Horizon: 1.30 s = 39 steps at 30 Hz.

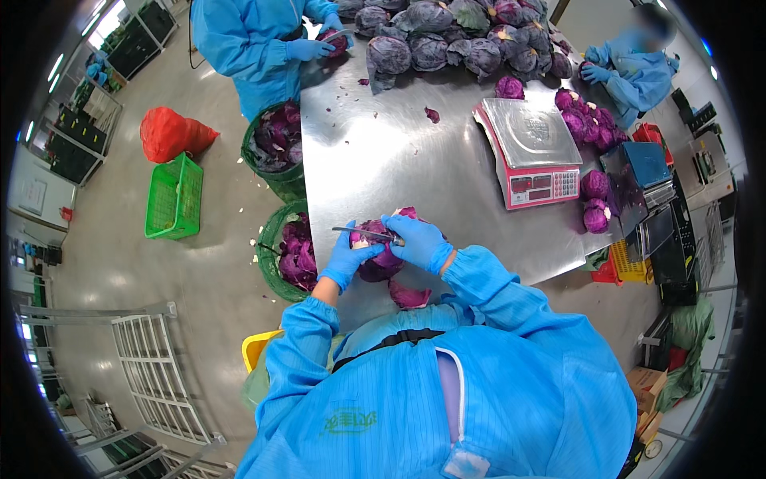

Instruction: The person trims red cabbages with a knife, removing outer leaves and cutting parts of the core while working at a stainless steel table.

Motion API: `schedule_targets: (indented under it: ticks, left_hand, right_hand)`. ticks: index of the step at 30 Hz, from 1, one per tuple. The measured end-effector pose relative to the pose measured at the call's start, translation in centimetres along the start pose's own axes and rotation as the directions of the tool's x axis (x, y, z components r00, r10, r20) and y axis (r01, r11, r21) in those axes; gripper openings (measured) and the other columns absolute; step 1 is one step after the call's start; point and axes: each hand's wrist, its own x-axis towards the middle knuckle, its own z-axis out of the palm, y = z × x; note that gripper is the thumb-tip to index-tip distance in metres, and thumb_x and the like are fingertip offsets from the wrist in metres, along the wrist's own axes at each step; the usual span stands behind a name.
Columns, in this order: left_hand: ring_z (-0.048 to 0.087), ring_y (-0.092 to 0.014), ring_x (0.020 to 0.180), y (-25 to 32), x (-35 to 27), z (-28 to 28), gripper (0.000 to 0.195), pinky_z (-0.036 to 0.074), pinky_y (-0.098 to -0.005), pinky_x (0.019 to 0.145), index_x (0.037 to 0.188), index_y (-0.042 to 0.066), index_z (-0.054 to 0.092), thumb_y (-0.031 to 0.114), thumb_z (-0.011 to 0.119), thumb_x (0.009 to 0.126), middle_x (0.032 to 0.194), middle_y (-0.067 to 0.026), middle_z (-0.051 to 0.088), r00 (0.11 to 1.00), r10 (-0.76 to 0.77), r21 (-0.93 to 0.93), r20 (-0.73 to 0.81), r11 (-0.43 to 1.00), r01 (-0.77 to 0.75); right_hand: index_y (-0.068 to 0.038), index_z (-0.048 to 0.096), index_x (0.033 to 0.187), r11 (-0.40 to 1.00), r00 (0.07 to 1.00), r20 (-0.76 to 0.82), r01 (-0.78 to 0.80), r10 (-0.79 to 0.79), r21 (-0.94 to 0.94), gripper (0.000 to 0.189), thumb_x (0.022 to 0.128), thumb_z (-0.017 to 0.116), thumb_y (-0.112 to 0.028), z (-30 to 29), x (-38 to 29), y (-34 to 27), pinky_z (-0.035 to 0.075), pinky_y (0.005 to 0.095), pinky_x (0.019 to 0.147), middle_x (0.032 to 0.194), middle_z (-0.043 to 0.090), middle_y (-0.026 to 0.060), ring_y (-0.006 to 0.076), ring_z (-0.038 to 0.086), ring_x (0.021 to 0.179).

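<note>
A red cabbage (381,266) rests at the near edge of the steel table, its pale cut stem partly showing. My left hand (350,256), in a blue glove, grips the cabbage from its left side. In my gloved right hand (421,240) is a knife (366,233), its blade pointing left across the top of the cabbage. A loose purple leaf (409,295) lies on the table just below the cabbage. More purple leaf shows behind my right hand, largely covered by it.
Green baskets of trimmed leaves (297,254) stand against the left table edge. A pink digital scale (541,152) sits on the steel table (443,173). Untrimmed cabbages (428,51) are piled at the far end, trimmed ones (589,123) at right. Two co-workers in blue handle cabbages.
</note>
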Motion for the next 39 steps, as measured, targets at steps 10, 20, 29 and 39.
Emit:
schedule_targets:
  ticks: [10,20,29,39]
  left_hand:
    - [0.050,-0.022,0.110,1.2,1.3,0.1,0.104,0.044,-0.0310,0.093,0.138,-0.003,0.022,0.022,0.085,0.060,0.124,-0.0159,0.048,0.994,-0.053,0.094,0.100,0.995,0.043]
    - [0.044,-0.025,0.118,1.1,1.9,-0.5,0.099,0.035,-0.0329,0.101,0.135,-0.001,0.033,0.034,0.084,0.058,0.128,-0.0175,0.045,0.961,0.096,0.559,0.258,0.797,-0.230]
    - [0.042,-0.031,0.121,-0.4,2.8,-1.4,0.107,0.034,-0.0365,0.102,0.136,0.000,0.032,0.045,0.084,0.053,0.131,-0.0204,0.041,0.971,0.059,0.428,0.230,0.891,-0.155]
    - [0.045,-0.030,0.119,0.2,3.1,-1.3,0.106,0.036,-0.0353,0.101,0.135,-0.001,0.031,0.044,0.083,0.054,0.130,-0.0196,0.044,0.965,0.035,0.409,0.261,0.901,-0.143]
  right_hand:
    - [-0.007,0.045,0.124,0.992,1.000,0.002,-0.024,0.025,-0.127,0.055,0.075,0.063,-0.024,1.2,0.6,2.1,0.050,0.0423,0.065,0.088,0.063,0.0156,0.0323,0.062,0.077]
    - [-0.010,0.058,0.100,0.996,0.989,-0.120,-0.085,0.086,0.013,0.028,0.075,0.060,-0.022,2.1,2.1,4.6,0.049,0.0427,0.065,0.081,0.062,0.0123,0.0322,0.061,0.073]
    - [-0.007,0.059,0.106,0.887,0.969,0.002,-0.227,0.247,0.403,0.031,0.078,0.063,-0.022,-2.0,2.5,3.1,0.051,0.0345,0.068,0.088,0.066,0.0127,0.0236,0.064,0.079]
    - [-0.002,0.046,0.125,0.902,0.954,0.199,0.281,-0.225,-0.327,0.054,0.074,0.060,-0.016,-0.9,1.9,0.8,0.050,0.0410,0.058,0.084,0.059,0.0127,0.0292,0.060,0.074]
